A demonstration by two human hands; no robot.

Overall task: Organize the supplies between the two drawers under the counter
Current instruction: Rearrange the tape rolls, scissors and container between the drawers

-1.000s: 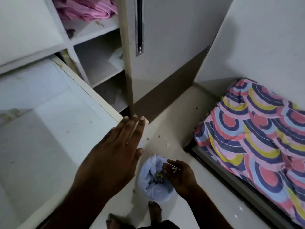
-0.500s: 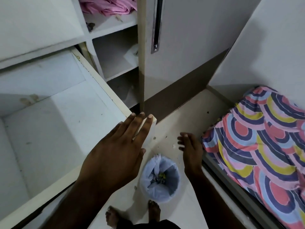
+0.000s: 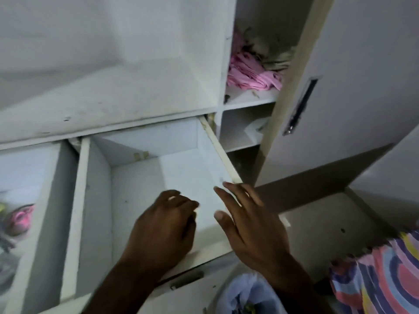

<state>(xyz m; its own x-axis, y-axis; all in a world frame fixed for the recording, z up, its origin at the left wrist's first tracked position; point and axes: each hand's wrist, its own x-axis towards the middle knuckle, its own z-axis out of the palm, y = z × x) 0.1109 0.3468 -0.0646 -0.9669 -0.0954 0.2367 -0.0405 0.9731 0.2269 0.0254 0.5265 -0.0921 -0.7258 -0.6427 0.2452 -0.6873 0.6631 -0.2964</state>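
Right drawer: white pulled-out wooden drawer (image 3: pixel 181 177) is standing open under the white desk (image 3: pixel 113 103), its interior showing bare.
Left drawer: second white open drawer (image 3: pixel 48 200) is sitting beside it, holding a pink rounded item (image 3: pixel 20 219) and other blurred supplies.
Left hand: left hand (image 3: pixel 163 232) is hovering over the right drawer's front; grip loosely curled, holding nothing.
Right hand: right hand (image 3: pixel 251 225) is reaching at the drawer's right front corner; grip wide, fingers straight.
Floor: blue-lined waste bin (image 3: pixel 247 295) is standing below.

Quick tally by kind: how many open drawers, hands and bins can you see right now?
Open drawers: 2, the right drawer and the left drawer
Hands: 2, the left hand and the right hand
Bins: 1, the lined bin
Total: 5
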